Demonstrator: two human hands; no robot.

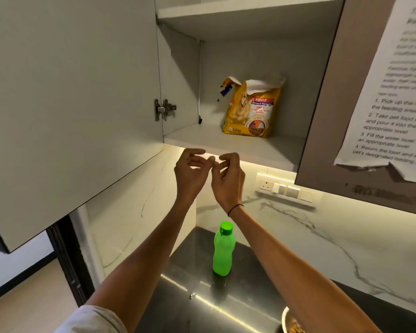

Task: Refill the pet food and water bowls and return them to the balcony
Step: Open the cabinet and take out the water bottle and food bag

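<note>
A yellow pet food bag point(251, 109) with a torn-open top stands upright on the lower shelf point(202, 141) of the open wall cabinet. My left hand point(190, 171) and my right hand point(228, 176) hang in the air just below that shelf's front edge, close together, fingers loosely curled and holding nothing. A green water bottle point(222, 249) with its cap on stands on the dark counter point(183, 272) beneath my arms. At the bottom edge, a slice of a white bowl point(289, 322) with brown kibble shows beside my right forearm.
The left cabinet door point(70, 104) swings out wide to my left. The right door point(327, 128) is open too and carries a taped paper sheet point(394, 92) of printed steps. A switch panel point(286, 189) sits on the marble backsplash.
</note>
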